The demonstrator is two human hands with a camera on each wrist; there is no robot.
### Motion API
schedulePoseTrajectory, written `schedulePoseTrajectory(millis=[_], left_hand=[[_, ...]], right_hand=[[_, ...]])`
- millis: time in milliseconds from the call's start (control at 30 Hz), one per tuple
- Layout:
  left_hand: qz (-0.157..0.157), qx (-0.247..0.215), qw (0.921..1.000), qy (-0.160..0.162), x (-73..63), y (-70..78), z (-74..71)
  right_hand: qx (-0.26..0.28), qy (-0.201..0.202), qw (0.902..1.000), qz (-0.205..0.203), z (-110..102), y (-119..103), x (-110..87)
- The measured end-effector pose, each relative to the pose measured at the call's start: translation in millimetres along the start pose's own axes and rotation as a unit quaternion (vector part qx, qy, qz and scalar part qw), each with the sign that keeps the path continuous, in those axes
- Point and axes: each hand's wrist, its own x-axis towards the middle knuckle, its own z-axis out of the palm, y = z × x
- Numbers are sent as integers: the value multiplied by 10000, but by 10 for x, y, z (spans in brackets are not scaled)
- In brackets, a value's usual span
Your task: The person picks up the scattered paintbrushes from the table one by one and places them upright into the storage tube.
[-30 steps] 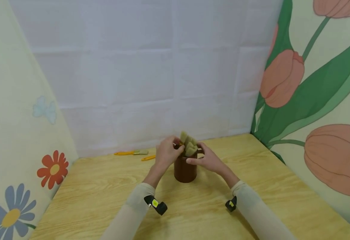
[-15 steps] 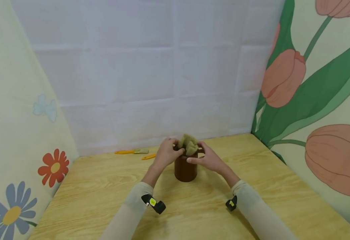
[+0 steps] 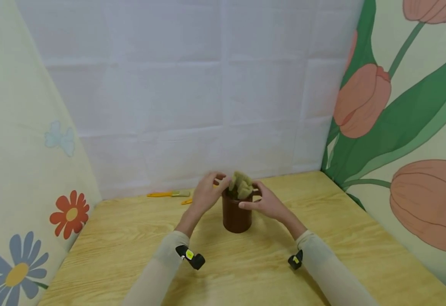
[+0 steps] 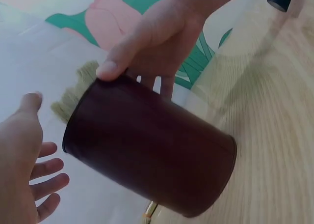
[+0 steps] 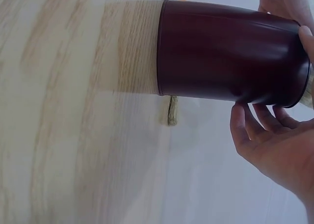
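Brown mug (image 3: 237, 217) upright on table (image 3: 245, 267), between my hands. My right hand (image 3: 266, 204) grasps its rim, handle side; my left hand (image 3: 206, 193), released, fingers loose, just beside the rim. Bristles (image 3: 242, 187) protrude above. Farther left: orange-handled brush (image 3: 165, 194), lying flat.

From above and behind my left grip (image 3: 206, 192) and right grip (image 3: 265, 203), the head camera faced forward and down across the desk (image 3: 131, 242). Each wrist camera looked from close by its own grip at the brown mug (image 3: 237, 217), tilted; both wrist views shared that mug.
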Motion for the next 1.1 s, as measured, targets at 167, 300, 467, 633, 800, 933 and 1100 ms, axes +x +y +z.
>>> schedulePoseTrajectory(millis=[167,300,467,633,800,933,1100], left_hand=[[-13,99,9988,478,100,-235,32],[-135,139,9972,722,150,-478,74],[-400,652,9952,616,124,-730,135],[-606,1589,9852,231,68,-871,219],[-804,2235,9710,-262,21,-920,264],[-1018,2440,9626,-598,-6,-955,296],[-1038,2593,9577,-697,9,-963,332]], right_hand=[[-64,-80,9999,51,-64,11,-15],[-85,-180,9998,11,-132,16,-26],[-131,-434,9990,-48,-188,35,-20],[-104,-585,9982,-2,-224,55,-34],[-146,-689,9975,-103,-237,64,-28],[-182,-692,9973,-159,-240,65,-20],[-179,-682,9974,-128,-251,70,-8]])
